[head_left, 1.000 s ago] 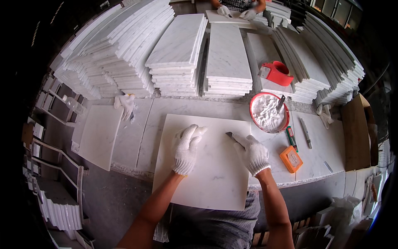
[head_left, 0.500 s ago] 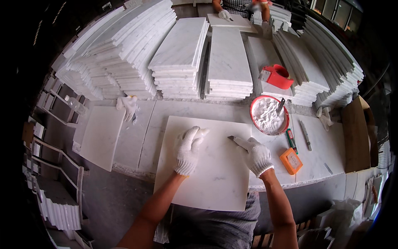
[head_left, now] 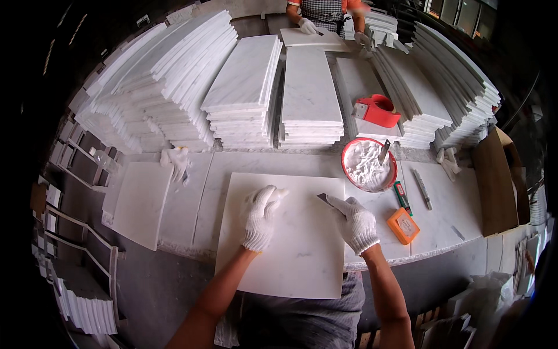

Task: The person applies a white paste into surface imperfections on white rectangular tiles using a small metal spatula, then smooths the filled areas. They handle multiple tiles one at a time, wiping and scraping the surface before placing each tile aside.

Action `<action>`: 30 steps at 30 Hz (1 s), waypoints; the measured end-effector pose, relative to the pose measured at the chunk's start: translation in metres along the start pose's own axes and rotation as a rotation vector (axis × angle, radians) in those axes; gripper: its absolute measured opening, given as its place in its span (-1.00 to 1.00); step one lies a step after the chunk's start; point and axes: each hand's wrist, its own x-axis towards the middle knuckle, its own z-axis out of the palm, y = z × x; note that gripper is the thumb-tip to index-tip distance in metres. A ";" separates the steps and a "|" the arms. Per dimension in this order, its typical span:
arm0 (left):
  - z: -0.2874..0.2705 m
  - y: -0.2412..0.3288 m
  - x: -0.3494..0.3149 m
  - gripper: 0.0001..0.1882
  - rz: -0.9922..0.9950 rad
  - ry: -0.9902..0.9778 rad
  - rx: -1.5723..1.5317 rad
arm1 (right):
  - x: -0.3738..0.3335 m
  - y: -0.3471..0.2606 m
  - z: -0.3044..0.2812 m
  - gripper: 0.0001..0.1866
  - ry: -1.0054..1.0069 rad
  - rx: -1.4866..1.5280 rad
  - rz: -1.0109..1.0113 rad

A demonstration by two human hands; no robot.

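Observation:
A square white marble tile (head_left: 290, 256) lies before me, its near edge overhanging the bench toward my lap. My left hand (head_left: 260, 216), in a white knit glove, rests on the tile's upper left part, fingers stretched over its surface and thumb partly hidden. In my gloved right hand (head_left: 353, 220) is a small scraper (head_left: 323, 199); its dark blade points left, at the tile's upper right, while the handle is hidden in my grip. To the right stands a red-rimmed bowl of white paste (head_left: 367, 166) with a putty knife (head_left: 384, 151) stuck in it.
Stacks of marble slabs (head_left: 241, 75) line the bench's far side, with a red tape dispenser (head_left: 381, 111) on one. An orange box (head_left: 403, 225), a green box (head_left: 401, 198), a marker (head_left: 423, 189) and a cardboard box (head_left: 499, 183) sit right. Across works a gloved person (head_left: 325, 14).
The whole view has shifted slightly, with the far stacks lower and a little further left. Both hands keep nearly the same place on the tile, and the scraper is still held.

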 end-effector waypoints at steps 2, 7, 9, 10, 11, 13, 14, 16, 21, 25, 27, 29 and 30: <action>0.001 0.001 0.001 -0.66 0.009 -0.011 0.000 | -0.015 0.006 -0.001 -0.66 0.151 0.122 0.049; 0.008 -0.002 0.019 -0.64 0.070 -0.081 0.102 | -0.080 -0.037 0.009 -0.63 0.249 0.432 0.136; 0.013 -0.002 0.025 -0.66 0.123 -0.112 0.147 | -0.102 -0.052 0.017 -0.62 0.199 0.464 0.166; 0.013 -0.003 0.026 -0.66 0.145 -0.141 0.179 | -0.110 -0.056 0.023 -0.62 0.200 0.471 0.136; 0.012 -0.003 0.028 -0.67 0.166 -0.169 0.212 | -0.114 -0.061 0.027 -0.62 0.199 0.478 0.128; 0.009 0.004 0.031 -0.68 0.180 -0.213 0.253 | -0.122 -0.066 0.035 -0.61 0.189 0.514 0.149; 0.009 0.007 0.032 -0.68 0.185 -0.233 0.273 | -0.125 -0.064 0.038 -0.61 0.199 0.502 0.112; 0.013 0.009 0.034 -0.76 0.240 -0.176 0.322 | -0.128 -0.061 0.042 -0.61 0.217 0.477 0.039; 0.016 0.012 0.035 -0.74 0.317 -0.151 0.406 | -0.129 -0.062 0.039 -0.62 0.209 0.485 0.088; 0.018 0.007 0.031 -0.72 0.322 -0.177 0.454 | -0.130 -0.060 0.042 -0.62 0.216 0.491 0.078; 0.017 0.007 0.031 -0.71 0.322 -0.195 0.463 | -0.130 -0.060 0.043 -0.62 0.221 0.495 0.078; 0.015 0.012 0.032 -0.70 0.322 -0.224 0.446 | -0.129 -0.060 0.041 -0.61 0.213 0.486 0.085; 0.016 0.011 0.031 -0.72 0.316 -0.231 0.443 | -0.130 -0.060 0.042 -0.61 0.210 0.488 0.087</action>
